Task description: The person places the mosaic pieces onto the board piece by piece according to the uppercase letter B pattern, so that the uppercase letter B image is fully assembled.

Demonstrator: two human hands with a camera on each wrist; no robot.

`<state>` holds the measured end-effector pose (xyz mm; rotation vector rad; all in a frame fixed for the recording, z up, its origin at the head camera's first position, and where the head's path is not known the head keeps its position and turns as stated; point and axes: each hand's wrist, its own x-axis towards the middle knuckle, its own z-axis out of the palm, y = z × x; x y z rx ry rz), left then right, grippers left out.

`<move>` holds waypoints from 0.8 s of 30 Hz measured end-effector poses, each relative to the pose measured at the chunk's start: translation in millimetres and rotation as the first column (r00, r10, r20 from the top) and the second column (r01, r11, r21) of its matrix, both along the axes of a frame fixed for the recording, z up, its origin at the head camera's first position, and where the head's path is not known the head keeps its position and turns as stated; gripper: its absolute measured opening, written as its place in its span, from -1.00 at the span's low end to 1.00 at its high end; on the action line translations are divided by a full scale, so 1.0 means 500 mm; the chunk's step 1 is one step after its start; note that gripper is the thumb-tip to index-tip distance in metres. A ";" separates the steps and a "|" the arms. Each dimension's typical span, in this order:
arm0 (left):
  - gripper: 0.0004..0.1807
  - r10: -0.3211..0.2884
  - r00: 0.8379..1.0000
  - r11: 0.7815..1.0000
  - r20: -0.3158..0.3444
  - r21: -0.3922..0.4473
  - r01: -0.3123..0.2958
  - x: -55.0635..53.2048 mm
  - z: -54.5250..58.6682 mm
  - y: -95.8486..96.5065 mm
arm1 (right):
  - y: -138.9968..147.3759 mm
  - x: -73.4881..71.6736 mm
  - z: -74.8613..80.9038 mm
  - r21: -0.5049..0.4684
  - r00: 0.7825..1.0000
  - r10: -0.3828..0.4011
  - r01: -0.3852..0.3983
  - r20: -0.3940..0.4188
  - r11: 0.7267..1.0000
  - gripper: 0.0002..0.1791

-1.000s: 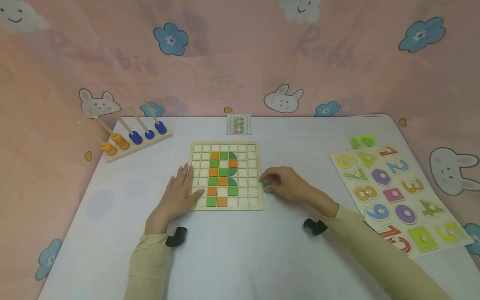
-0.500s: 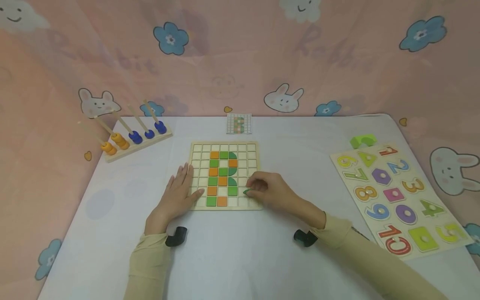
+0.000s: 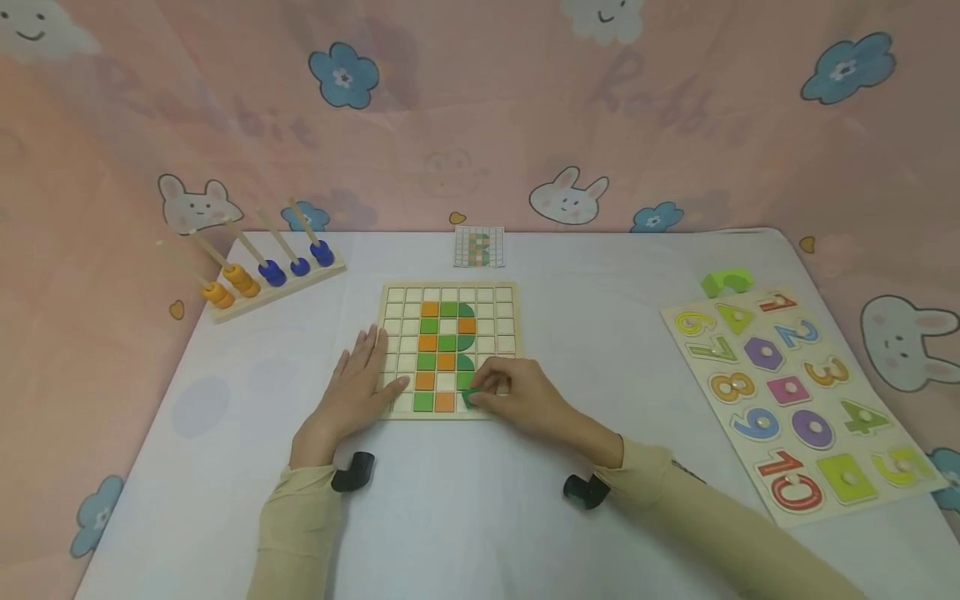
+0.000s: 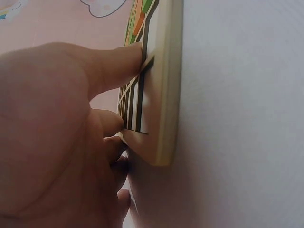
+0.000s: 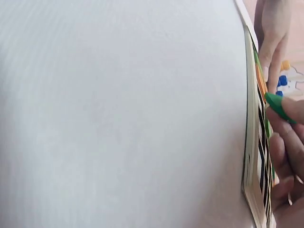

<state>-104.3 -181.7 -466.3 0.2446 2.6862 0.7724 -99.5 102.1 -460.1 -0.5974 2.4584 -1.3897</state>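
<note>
A square wooden grid board (image 3: 405,417) lies on the white table, with orange and green tiles forming an R-like figure. My left hand (image 3: 362,383) rests along its left edge, fingers straight. In the left wrist view the thumb (image 4: 121,66) lies over the board's grid near the corner. My right hand (image 3: 521,398) pinches a dark green tile (image 3: 468,397) between thumb and fingers, over the bottom row, just right of an orange tile (image 3: 445,402). The right wrist view shows this green tile (image 5: 279,105) tilted, its pointed end sticking out past the fingertips.
A small pattern card (image 3: 480,247) lies behind the board. At the back left stands a bead abacus (image 3: 277,293). To the right lies a number-and-shape puzzle board (image 3: 802,408), a bright green block (image 3: 727,282) behind it. A printed pink cloth hangs behind the table.
My right hand has moved left from the board's right edge with the green tile, to a spot over the bottom row. The left hand stays still.
</note>
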 end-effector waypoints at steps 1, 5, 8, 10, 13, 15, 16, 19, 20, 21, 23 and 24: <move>-0.04 0.001 1.000 1.000 0.001 0.001 -0.001 0.000 0.000 0.001 | -0.004 0.001 -0.001 0.004 1.000 -0.014 0.014 0.008 1.000 -0.92; -0.04 -0.001 1.000 1.000 -0.003 0.006 0.001 0.001 0.002 0.003 | -0.017 0.002 -0.004 0.034 0.998 -0.057 0.055 0.040 0.998 -0.92; -0.04 -0.003 1.000 1.000 -0.004 0.009 0.003 0.002 0.004 0.003 | -0.023 0.001 -0.004 0.068 0.997 -0.069 0.067 0.033 0.995 -0.91; -0.04 -0.001 1.000 1.000 -0.002 0.008 0.001 0.002 0.004 0.003 | -0.026 0.001 -0.003 0.091 0.997 -0.069 0.068 0.016 0.994 -0.90; -0.04 -0.001 1.000 1.000 -0.006 0.011 0.001 0.001 0.005 0.004 | -0.030 0.000 -0.001 0.128 0.998 -0.064 0.065 -0.014 0.990 -0.89; -0.04 0.001 1.000 1.000 -0.007 0.010 -0.001 0.001 0.005 0.005 | -0.032 -0.001 0.000 0.154 0.998 -0.060 0.064 -0.026 0.986 -0.89; -0.04 0.001 1.000 1.000 -0.007 0.010 -0.001 0.000 0.004 0.005 | -0.033 -0.001 0.000 0.165 0.998 -0.059 0.063 -0.030 0.984 -0.88; -0.04 -0.001 1.000 1.000 -0.008 0.010 0.001 0.001 0.004 0.004 | -0.035 -0.002 -0.001 0.189 0.998 -0.056 0.062 -0.037 0.980 -0.87; -0.04 -0.003 1.000 1.000 -0.008 0.008 0.003 0.001 0.004 0.003 | -0.035 -0.003 -0.001 0.194 0.998 -0.055 0.060 -0.035 0.979 -0.87; -0.04 -0.004 1.000 1.000 -0.005 0.006 0.004 0.001 0.004 0.002 | -0.036 -0.004 -0.002 0.198 0.998 -0.053 0.059 -0.038 0.978 -0.86; -0.04 -0.009 1.000 1.000 -0.003 0.004 0.009 0.001 0.006 0.001 | -0.036 -0.005 -0.005 0.204 0.998 -0.050 0.059 -0.047 0.977 -0.85; -0.04 -0.011 1.000 1.000 -0.003 0.004 0.011 0.002 0.006 0.001 | -0.037 -0.006 -0.006 0.206 0.998 -0.050 0.059 -0.050 0.977 -0.84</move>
